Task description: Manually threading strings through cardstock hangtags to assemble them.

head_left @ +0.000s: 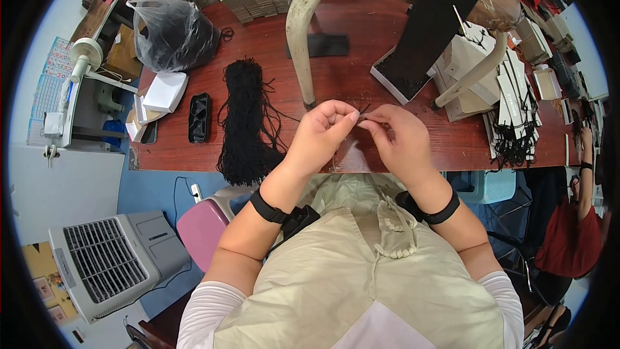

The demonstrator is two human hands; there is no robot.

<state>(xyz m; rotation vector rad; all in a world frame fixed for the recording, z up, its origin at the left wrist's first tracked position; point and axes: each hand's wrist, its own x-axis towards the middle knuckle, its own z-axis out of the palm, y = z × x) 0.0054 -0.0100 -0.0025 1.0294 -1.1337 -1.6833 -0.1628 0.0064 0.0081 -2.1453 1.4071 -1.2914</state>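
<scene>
My left hand (323, 132) and my right hand (402, 137) meet over the near edge of the red-brown table (258, 39). Thumb and fingers of both are pinched on a thin black cord (363, 112), of which only a short dark piece shows between the fingertips. Left of my hands lies a thick bundle of black cords (247, 123), with loose strands straying to its right. Beyond my right hand, a white box (407, 95) holds small dark bits I cannot make out, and a tall black panel (429, 29) stands tilted in it.
White tags with black cords (513, 113) hang over the front edge at right. A curved-legged stand (302, 32) rises ahead. At left are a clear bag of black material (171, 35), a black tray (199, 118) and white boxes (165, 92). Another person (568, 239) sits far right.
</scene>
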